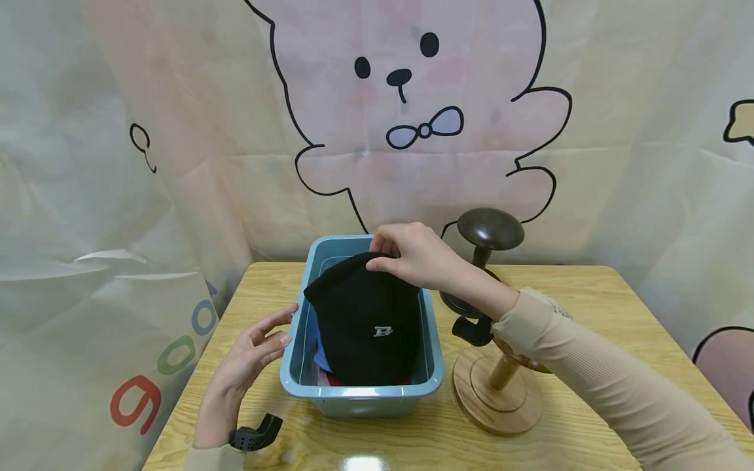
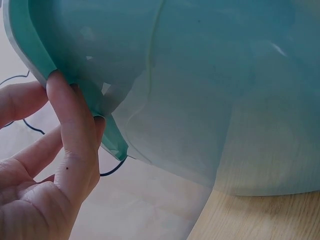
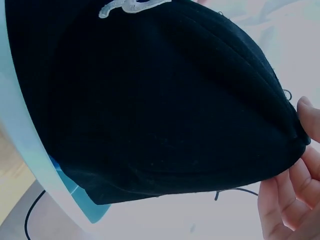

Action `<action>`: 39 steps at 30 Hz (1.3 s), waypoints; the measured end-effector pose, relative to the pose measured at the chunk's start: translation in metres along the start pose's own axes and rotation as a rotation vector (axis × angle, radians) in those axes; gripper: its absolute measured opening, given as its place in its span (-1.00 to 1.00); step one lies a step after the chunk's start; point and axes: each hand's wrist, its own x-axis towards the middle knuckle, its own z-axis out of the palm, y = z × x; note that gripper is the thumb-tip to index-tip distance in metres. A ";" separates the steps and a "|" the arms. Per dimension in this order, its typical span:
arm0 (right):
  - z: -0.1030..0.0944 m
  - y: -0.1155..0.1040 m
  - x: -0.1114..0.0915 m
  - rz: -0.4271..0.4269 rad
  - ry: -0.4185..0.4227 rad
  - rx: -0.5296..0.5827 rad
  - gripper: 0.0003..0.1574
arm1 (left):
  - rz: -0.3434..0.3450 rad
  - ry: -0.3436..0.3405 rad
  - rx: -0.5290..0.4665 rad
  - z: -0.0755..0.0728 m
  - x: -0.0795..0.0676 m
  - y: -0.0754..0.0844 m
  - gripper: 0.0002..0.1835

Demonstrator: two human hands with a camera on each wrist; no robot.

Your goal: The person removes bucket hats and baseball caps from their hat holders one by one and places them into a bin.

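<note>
A black hat [image 1: 368,314] with a pale letter emblem stands up in a blue plastic basin [image 1: 294,366]. My right hand [image 1: 415,252] pinches its upper edge between thumb and fingers. In the right wrist view, the same grip shows at the end of the dark fabric [image 3: 165,110], thumb on one side and fingers on the other. On the basin's left side, my left hand [image 1: 250,356] touches the rim with loosely extended fingers. Up close in the left wrist view, those fingertips [image 2: 62,92] lie against the rim. Blue cloth [image 1: 321,353] and something red [image 1: 333,379] peek out under the hat.
Right of the basin, a wooden stand [image 1: 501,412] with a round base carries dark domed tops [image 1: 491,229]; my right forearm passes in front of it. The wooden table [image 1: 589,307] ends at a printed curtain [image 1: 235,85] behind.
</note>
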 end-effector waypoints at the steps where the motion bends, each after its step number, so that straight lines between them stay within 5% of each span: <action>1: 0.001 0.001 0.001 0.005 -0.002 -0.001 -0.81 | 0.002 0.001 0.001 0.000 0.000 0.000 -0.43; 39: 0.042 0.053 0.050 0.122 -0.084 -0.204 -0.70 | 0.002 0.005 0.004 0.000 0.001 -0.001 -0.43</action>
